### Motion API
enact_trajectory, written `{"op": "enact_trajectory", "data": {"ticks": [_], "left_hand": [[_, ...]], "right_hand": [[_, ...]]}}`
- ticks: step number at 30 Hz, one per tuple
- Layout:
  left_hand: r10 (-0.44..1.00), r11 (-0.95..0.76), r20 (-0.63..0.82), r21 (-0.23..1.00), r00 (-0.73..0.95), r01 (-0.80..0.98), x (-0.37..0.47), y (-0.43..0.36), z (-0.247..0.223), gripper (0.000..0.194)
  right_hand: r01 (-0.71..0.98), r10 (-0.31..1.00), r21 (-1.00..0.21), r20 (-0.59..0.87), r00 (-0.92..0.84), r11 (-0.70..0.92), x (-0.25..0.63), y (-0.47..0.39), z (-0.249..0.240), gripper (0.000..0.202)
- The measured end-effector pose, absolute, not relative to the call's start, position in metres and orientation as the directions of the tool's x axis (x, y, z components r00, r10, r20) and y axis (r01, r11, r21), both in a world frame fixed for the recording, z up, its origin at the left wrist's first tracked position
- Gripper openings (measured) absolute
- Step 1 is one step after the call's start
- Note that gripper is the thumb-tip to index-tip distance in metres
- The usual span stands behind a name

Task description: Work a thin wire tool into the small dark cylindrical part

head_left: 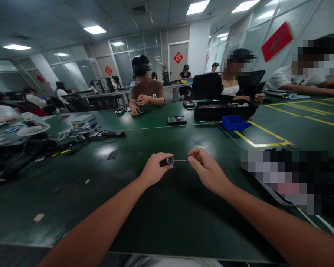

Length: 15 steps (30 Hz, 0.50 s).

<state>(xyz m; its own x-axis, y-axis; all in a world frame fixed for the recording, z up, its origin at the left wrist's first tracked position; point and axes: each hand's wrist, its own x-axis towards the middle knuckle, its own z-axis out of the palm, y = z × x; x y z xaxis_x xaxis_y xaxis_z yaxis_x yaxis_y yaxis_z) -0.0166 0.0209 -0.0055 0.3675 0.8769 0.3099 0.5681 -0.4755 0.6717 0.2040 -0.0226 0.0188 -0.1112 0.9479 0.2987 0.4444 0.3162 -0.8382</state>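
My left hand [156, 168] is closed around a small dark cylinder [170, 160], its round, light-rimmed end facing me. A thin metal rod [180, 160] runs level from the cylinder toward the right. At the rod's red end, the thumb and fingers of my right hand [207, 167] pinch it; most of that end is hidden by the fingers. Whether the rod touches the cylinder or goes into it, I cannot tell. Both hands are held a little above the green table [156, 222], near its middle.
Tangled cables [72, 131] and parts lie at the left. Farther back are a hard drive [176, 120], a blue bin [236, 123] and a long black case [225, 110]. A blurred-out object [284, 181] lies at the right. A person [147, 89] works across the table.
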Motion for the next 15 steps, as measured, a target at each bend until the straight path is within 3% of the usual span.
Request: {"op": "enact_trajectory", "data": {"ticks": [4,11,15], "left_hand": [[0.882,-0.467,0.305,0.661,0.359,0.588,-0.0163,0.021,-0.0043,0.039],[0.879,-0.474,0.305,0.64,0.367,0.604,-0.0174,0.0223,-0.0027,0.038],[0.877,-0.477,0.298,0.637,0.376,0.606,-0.0176,0.022,-0.003,0.037]], "right_hand": [[0.453,0.954,-0.84,0.25,-0.167,0.299,0.2041,-0.0218,0.0181,0.033],[0.46,0.95,-0.832,0.287,-0.123,0.311,0.2041,-0.021,0.0173,0.017],[0.466,0.95,-0.828,0.271,-0.154,0.311,0.2054,-0.0194,0.016,0.022]]}}
